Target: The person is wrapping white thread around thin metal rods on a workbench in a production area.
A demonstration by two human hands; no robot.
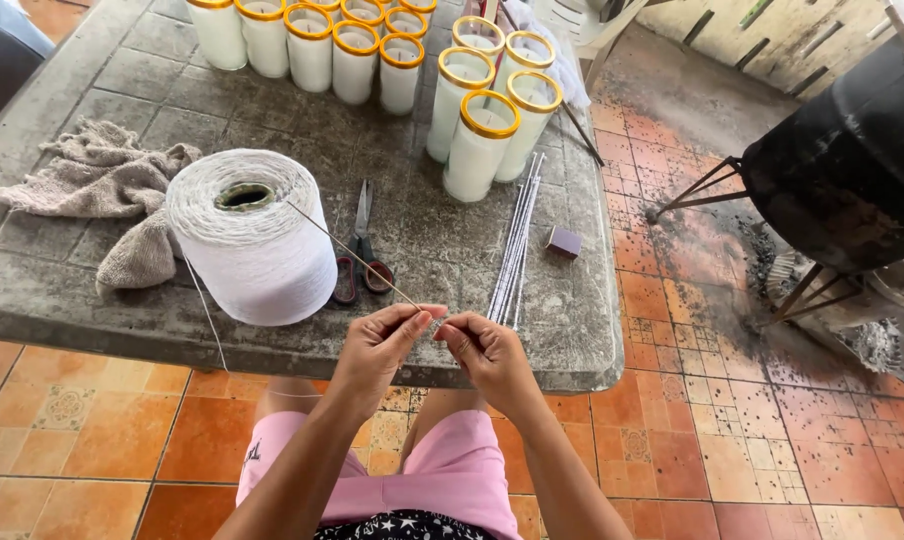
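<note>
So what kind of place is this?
Probably a small home candle-making workshop: white candles in gold-rimmed glasses crowd the stone table, beside a big spool of white string and a sooty black drum.

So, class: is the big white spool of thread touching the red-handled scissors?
Cannot tell: in the head view the white spool of thread overlaps the red-handled scissors, hiding any contact or gap.

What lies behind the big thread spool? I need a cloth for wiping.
A crumpled beige rag lies behind and left of the spool, partly visible. The spool hides its right end and the table there.
</note>
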